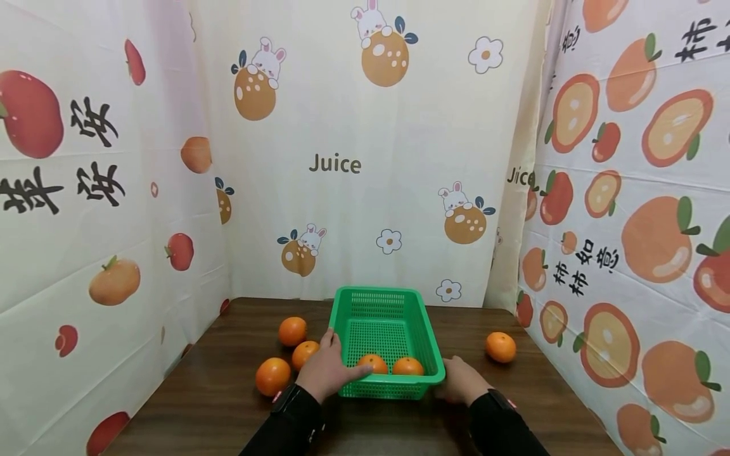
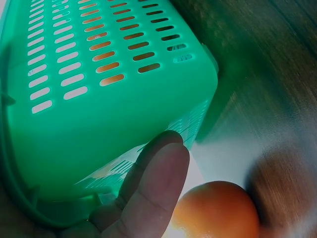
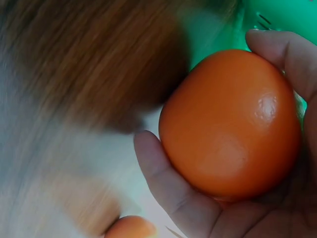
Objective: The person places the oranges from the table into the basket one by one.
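A green plastic basket (image 1: 383, 387) with slotted walls stands on the table, holding an orange (image 1: 373, 363) on the left and a second orange (image 1: 407, 365) beside it. My left hand (image 1: 326, 372) grips its front left corner, thumb over the rim and fingers against the outer wall (image 2: 114, 114). At the basket's right side, my right hand (image 1: 461, 380) holds another orange (image 3: 230, 124) between thumb and fingers; the head view hides this fruit. In the left wrist view, a loose orange (image 2: 218, 213) lies just past the left fingers (image 2: 161, 188).
Three oranges lie on the table left of the basket: one at the back (image 1: 293, 331), one in the middle (image 1: 302, 353), one in front (image 1: 273, 377). Another orange (image 1: 500, 347) lies to the right. Printed curtains (image 1: 353, 209) enclose the brown wooden table (image 1: 199, 405).
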Tool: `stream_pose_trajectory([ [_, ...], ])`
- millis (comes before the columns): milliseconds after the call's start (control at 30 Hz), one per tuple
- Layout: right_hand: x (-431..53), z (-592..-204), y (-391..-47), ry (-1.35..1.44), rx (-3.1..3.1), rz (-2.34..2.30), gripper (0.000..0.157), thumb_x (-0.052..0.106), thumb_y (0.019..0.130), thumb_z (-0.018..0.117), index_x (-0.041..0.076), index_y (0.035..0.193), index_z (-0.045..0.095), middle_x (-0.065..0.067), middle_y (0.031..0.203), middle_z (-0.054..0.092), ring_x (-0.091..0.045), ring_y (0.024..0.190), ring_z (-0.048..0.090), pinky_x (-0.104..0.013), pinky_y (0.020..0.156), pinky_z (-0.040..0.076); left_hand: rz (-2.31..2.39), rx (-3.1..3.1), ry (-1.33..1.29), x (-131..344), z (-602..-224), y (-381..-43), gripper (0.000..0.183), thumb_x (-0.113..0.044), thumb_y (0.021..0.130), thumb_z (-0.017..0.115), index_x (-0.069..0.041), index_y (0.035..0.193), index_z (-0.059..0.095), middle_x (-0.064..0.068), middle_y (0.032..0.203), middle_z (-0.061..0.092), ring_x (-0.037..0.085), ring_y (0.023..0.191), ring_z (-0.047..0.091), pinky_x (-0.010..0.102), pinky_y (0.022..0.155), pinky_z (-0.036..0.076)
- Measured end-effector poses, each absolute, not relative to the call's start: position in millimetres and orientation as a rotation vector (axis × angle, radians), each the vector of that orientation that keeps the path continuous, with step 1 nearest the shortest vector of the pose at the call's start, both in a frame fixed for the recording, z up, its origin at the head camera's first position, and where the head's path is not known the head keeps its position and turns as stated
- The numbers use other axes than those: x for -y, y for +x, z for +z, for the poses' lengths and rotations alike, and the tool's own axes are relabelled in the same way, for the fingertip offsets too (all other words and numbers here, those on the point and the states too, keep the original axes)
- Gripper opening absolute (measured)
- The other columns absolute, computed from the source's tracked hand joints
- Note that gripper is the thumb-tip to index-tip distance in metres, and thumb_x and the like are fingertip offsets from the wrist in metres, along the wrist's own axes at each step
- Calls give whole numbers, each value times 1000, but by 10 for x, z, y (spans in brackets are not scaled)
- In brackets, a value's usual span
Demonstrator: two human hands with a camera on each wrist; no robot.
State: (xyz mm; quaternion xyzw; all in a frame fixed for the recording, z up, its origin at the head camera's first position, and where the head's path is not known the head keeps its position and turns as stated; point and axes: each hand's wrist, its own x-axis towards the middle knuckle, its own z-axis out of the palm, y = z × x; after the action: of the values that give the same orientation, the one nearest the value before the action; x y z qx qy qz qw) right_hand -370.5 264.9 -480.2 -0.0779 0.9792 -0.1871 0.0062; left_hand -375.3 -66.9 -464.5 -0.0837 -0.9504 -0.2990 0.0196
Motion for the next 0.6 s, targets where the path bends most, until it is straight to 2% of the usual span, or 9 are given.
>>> stream_pose_trajectory([
  [233, -2648, -4821, -3703, -268, -3058, -582, 36, 12, 72, 87, 20, 103, 72, -4, 98, 61, -23, 87, 50, -44, 79, 48, -925, 2942, -257, 670, -4671, -3756, 127, -87, 79, 69, 1, 164, 37, 20, 176, 22, 41, 129, 64, 52, 89, 60],
  [600, -2628, -4834, -3608, -216, -3057, -616, 42, 15, 71, 91, 18, 110, 74, -6, 99, 59, -23, 87, 54, -46, 82, 51, -914, 2948, -265, 678, -4636, -3720, 125, -86, 80, 70, 2, 163, 37, 21, 176, 23, 37, 117, 69, 48, 81, 61],
])
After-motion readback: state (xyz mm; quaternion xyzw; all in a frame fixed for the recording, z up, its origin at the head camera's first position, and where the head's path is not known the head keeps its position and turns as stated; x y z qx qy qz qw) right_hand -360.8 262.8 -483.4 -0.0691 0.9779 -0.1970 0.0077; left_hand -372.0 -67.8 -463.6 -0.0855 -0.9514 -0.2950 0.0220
